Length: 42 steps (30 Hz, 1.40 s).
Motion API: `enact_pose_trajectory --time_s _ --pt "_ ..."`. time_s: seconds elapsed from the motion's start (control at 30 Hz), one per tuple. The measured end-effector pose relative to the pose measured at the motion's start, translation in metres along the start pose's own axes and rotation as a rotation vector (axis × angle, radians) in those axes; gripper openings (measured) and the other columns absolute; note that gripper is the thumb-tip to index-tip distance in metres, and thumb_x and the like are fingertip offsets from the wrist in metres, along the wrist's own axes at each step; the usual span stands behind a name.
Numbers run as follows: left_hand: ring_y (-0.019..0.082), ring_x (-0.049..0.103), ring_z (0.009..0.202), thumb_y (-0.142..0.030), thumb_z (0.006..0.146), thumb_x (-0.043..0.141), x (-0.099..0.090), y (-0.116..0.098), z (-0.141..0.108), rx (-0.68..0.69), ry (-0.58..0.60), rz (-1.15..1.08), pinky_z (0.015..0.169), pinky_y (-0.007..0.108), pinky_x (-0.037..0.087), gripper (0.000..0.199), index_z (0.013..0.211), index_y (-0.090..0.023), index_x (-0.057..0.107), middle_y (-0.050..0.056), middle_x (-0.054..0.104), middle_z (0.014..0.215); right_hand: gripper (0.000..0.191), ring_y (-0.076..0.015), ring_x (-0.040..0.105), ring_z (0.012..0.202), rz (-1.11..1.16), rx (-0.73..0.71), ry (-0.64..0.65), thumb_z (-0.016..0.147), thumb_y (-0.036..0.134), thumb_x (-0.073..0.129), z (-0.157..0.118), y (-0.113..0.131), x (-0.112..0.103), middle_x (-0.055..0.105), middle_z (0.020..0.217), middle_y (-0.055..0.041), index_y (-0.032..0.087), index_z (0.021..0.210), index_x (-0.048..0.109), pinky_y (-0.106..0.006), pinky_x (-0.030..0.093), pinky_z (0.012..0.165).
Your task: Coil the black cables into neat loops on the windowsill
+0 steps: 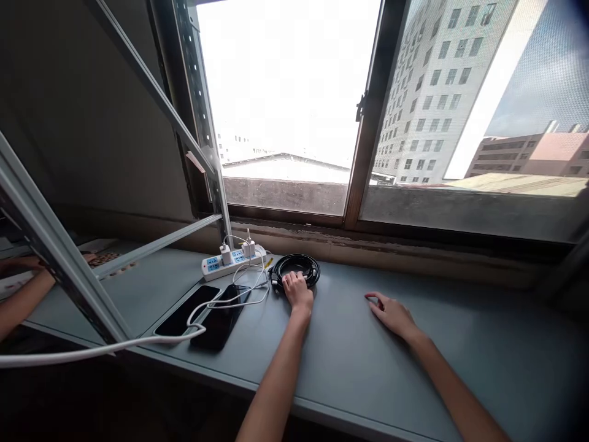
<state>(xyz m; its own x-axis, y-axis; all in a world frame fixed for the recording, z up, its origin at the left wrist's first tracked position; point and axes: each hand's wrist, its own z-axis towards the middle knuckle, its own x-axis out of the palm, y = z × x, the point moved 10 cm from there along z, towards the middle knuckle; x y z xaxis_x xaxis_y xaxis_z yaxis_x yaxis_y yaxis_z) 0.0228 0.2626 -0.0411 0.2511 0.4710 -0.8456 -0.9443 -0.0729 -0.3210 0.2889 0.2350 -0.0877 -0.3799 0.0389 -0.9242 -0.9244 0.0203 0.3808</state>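
A coiled black cable (pixel 286 263) lies on the grey table (pixel 350 362) near the window wall. My left hand (pixel 298 291) is at the near edge of the coil, its fingers curled together over the cable. Farther right, my right hand (pixel 391 313) rests low over the bare tabletop, thumb and index finger apart, with nothing in it. Left of the coil, a white power strip (pixel 212 267) holds two white plugs with white cords. Two dark phones (pixel 186 311) lie side by side in front of the strip, with white cords across them.
A metal shelf frame (pixel 69 258) rises at the left, and another person's arm (pixel 27 304) shows behind it. A thick white cable (pixel 92 351) runs in from the left edge. Beyond the table's back edge stands a window (pixel 352 202) with a dark frame.
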Motion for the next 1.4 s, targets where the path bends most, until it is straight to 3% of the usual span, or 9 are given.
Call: enact_pose_trajectory --time_s 0.13,0.3,0.53,0.93,1.4 --pt "0.029 0.046 0.105 -0.015 0.069 0.067 -0.011 -0.004 -0.001 0.008 -0.095 -0.078 0.097 0.040 0.030 0.057 0.123 -0.012 0.047 0.014 0.053 0.109 0.035 -0.0161 0.056 0.070 -0.013 0.001 0.004 0.085 0.033 0.039 0.000 0.001 -0.001 0.061 0.077 0.0001 0.027 0.114 0.058 -0.025 0.031 0.059" --pt "0.027 0.048 0.102 -0.032 0.077 0.064 -0.015 -0.009 -0.001 0.048 -0.150 -0.181 0.092 0.039 0.033 0.035 0.109 -0.020 0.054 0.009 0.054 0.105 0.034 -0.0157 0.056 0.071 -0.007 -0.003 0.000 0.085 0.031 0.040 -0.001 0.003 -0.003 0.062 0.077 0.0000 0.027 0.114 0.058 -0.025 0.031 0.060" --pt "0.024 0.052 0.098 -0.033 0.084 0.057 -0.008 -0.006 0.002 0.035 -0.167 -0.260 0.089 0.038 0.034 0.027 0.104 -0.017 0.051 0.008 0.057 0.100 0.034 -0.0155 0.057 0.072 -0.009 -0.011 -0.009 0.085 0.031 0.041 -0.002 0.005 -0.004 0.064 0.078 -0.0003 0.027 0.114 0.059 -0.024 0.031 0.060" --pt "0.024 0.053 0.095 -0.028 0.079 0.062 -0.001 -0.003 0.007 0.087 -0.144 -0.271 0.085 0.038 0.035 0.020 0.093 -0.018 0.051 0.006 0.057 0.096 0.035 -0.0178 0.059 0.077 -0.009 -0.033 0.019 0.086 0.029 0.040 -0.002 0.012 -0.006 0.066 0.082 -0.0017 0.024 0.115 0.058 -0.026 0.032 0.062" --pt "0.023 0.057 0.091 -0.030 0.078 0.062 -0.017 0.007 0.003 0.129 -0.214 -0.252 0.085 0.036 0.036 0.018 0.088 -0.020 0.051 0.004 0.061 0.092 0.036 -0.0227 0.063 0.087 -0.055 -0.074 0.023 0.087 0.029 0.039 -0.001 0.015 -0.002 0.070 0.090 -0.0072 0.022 0.118 0.056 -0.028 0.036 0.065"
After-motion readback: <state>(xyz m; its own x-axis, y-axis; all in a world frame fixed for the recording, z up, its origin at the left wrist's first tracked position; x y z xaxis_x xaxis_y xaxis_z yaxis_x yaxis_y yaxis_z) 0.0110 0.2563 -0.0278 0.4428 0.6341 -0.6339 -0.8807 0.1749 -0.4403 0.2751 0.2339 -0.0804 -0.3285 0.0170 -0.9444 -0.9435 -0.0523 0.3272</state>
